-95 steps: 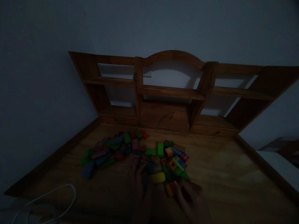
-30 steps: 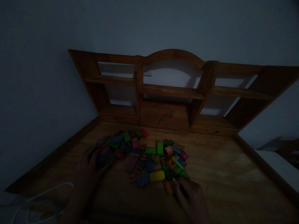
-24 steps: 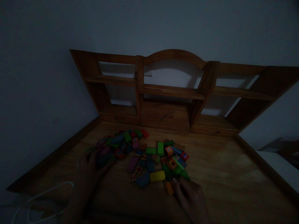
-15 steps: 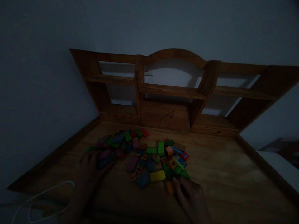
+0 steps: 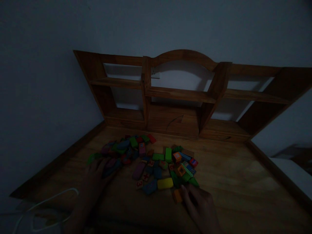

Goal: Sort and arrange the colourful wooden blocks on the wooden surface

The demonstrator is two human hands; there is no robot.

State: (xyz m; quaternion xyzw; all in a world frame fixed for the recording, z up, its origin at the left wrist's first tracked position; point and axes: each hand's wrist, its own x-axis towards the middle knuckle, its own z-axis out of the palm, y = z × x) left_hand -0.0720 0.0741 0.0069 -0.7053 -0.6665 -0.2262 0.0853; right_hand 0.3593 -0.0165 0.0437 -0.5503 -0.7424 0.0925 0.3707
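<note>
A heap of coloured wooden blocks (image 5: 156, 162) lies spread on the wooden desk (image 5: 231, 182) in dim light. My left hand (image 5: 96, 177) rests flat with fingers apart on the left part of the heap, touching dark blue and pink blocks (image 5: 109, 164). My right hand (image 5: 200, 204) lies at the heap's near right edge, its fingertips against an orange block (image 5: 177, 196) and close to a green block (image 5: 193, 182). A yellow block (image 5: 165, 183) sits between my hands. Whether the right hand grips anything is lost in the dark.
A wooden shelf unit (image 5: 180, 94) stands along the back of the desk against the wall. A white cable (image 5: 46, 204) loops at the near left. Raised wooden edging (image 5: 56, 162) runs down the desk's left and right sides.
My left hand went from the middle of the heap to its left side and pulled a few blocks nearer. The right hand has barely moved.
</note>
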